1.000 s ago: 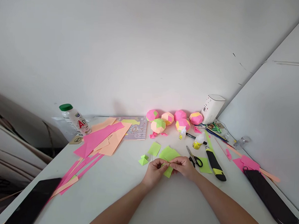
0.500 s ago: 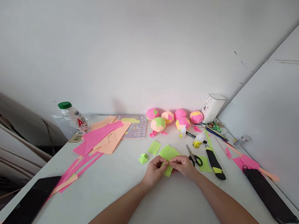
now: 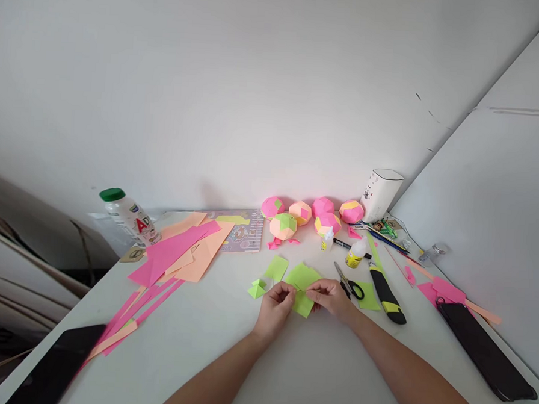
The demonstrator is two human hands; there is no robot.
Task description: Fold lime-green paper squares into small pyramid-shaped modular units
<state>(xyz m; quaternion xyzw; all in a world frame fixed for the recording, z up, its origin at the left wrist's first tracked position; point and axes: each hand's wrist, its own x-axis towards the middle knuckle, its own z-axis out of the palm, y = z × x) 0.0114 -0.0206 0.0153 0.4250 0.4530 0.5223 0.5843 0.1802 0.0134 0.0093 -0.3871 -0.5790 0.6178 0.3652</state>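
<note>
My left hand (image 3: 274,309) is closed, with thumb and finger pinching the left edge of a small piece of light-green paper (image 3: 302,304). Opposite it, my right hand (image 3: 334,299) pinches at the right side of the same paper. Fingers partly cover it, so any fold is hard to make out. Just beyond my fingertips lies more green paper (image 3: 302,272). A green paper square (image 3: 277,267) and a folded green piece (image 3: 256,289) rest to the left. Scissors (image 3: 353,287) with black handles lie right of my right hand, partly over another green square (image 3: 370,296).
Several folded paper balls (image 3: 283,226) stand along the wall, near two glue bottles (image 3: 356,253). A utility knife (image 3: 387,295) and a black phone (image 3: 485,352) lie to the right. Pink and peach sheets (image 3: 176,251), a plastic bottle (image 3: 131,216) and a dark device (image 3: 57,366) occupy the left.
My hands have drawn slightly apart at the fingertips, showing more of the green paper between them. The whole view has shifted slightly; other objects stay in place.
</note>
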